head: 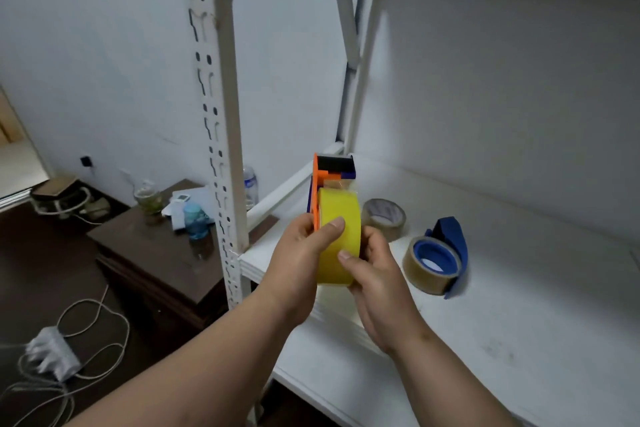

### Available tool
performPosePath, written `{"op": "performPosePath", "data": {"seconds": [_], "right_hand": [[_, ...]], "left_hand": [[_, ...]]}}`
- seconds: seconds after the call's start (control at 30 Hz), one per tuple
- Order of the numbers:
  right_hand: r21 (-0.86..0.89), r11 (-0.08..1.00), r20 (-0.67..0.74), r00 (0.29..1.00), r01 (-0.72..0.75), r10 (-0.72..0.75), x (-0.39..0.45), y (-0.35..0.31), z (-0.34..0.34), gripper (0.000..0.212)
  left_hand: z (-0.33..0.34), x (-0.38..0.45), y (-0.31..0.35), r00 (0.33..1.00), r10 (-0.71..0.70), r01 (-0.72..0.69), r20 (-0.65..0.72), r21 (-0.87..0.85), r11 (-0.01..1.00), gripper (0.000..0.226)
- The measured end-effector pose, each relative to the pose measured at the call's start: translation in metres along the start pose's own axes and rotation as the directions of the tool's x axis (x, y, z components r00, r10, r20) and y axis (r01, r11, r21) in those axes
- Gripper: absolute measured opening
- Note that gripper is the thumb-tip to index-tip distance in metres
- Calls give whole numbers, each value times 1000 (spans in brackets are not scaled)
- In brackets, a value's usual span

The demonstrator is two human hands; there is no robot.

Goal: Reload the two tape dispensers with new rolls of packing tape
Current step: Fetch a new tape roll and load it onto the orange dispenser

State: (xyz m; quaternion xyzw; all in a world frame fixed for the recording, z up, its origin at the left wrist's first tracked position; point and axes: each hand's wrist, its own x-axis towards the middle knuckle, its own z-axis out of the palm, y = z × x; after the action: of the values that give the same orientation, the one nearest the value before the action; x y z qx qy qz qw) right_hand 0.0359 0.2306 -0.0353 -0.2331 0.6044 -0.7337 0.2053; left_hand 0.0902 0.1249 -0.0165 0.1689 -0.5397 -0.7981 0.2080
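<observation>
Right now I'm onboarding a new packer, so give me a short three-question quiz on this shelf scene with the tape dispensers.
1. True or false: the yellow roll of packing tape sits in the orange plastic tape dispenser, which both hands hold.
2. Which thumb lies higher on the yellow roll: that of the left hand or of the right hand?
3. Multiple choice: the blue plastic tape dispenser on the white shelf board carries A) a yellow roll, B) a brownish clear roll, C) no roll.

Key: 1 true; 2 left; 3 B.
</observation>
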Motion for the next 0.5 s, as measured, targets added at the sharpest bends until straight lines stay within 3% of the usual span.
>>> {"op": "performPosePath", "data": {"seconds": [0.3,0.5], "right_hand": [[-42,994,63,993,-101,104,57,19,28,38],[10,993,-32,992,-119,119,80,23,49,40]], "left_hand": [[-38,50,-1,1000,-8,8,8,-41,999,44],[-61,85,3,990,-85,90,110,-42,995,15]]}}
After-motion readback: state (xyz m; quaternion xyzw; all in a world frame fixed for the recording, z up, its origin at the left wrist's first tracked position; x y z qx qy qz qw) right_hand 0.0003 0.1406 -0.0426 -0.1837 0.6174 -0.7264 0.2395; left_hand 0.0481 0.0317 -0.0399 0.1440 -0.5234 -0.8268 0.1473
